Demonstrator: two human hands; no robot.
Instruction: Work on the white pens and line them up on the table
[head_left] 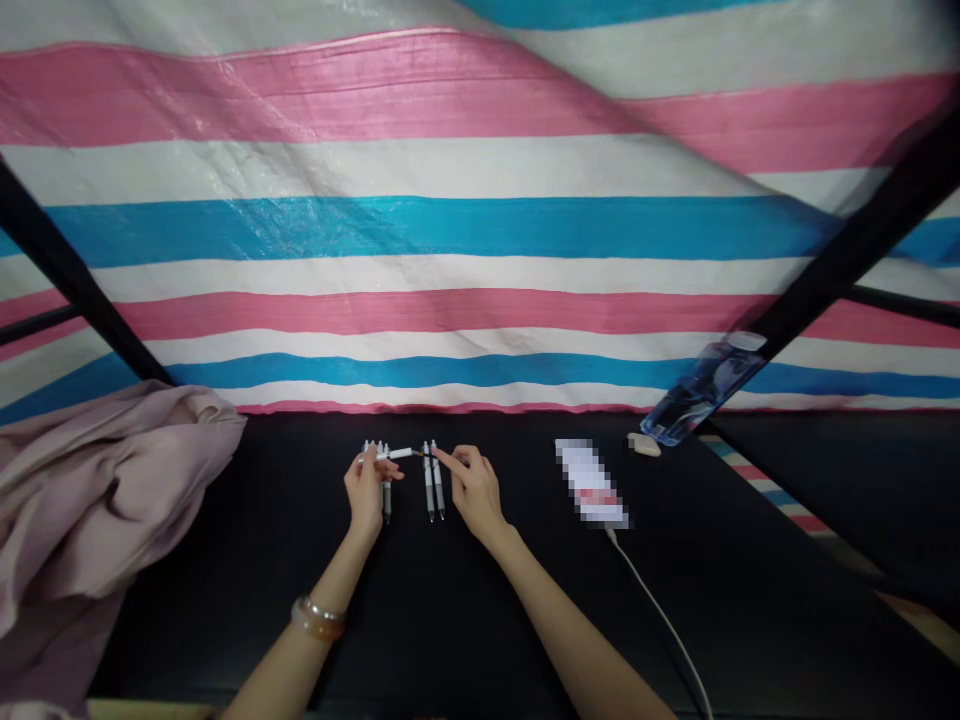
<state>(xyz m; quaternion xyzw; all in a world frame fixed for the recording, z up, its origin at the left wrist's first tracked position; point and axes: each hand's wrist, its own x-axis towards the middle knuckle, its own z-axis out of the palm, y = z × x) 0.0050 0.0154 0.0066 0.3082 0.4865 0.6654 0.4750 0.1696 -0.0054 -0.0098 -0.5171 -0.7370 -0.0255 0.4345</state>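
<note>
My left hand (366, 492) is closed on a white pen (397, 454), held nearly level with one end to the right. Under and beside that hand lie several white-and-grey pens (387, 500), partly covered by the fingers. To their right, two more pens (434, 490) lie side by side, tips toward me. My right hand (474, 490) reaches in from the right, index finger stretched to the upper part of these two. A thin dark piece (427, 456) spans from the held pen's end to that fingertip; whether it is pinched there is too small to see clearly.
On the black table (480, 640), a phone (592, 483) with a white cable (660, 600) lies to the right. Behind it are a small white case (645, 446) and a tilted clear bottle (701, 390). Pinkish cloth (112, 500) is heaped at left. Striped sheeting (450, 230) hangs behind.
</note>
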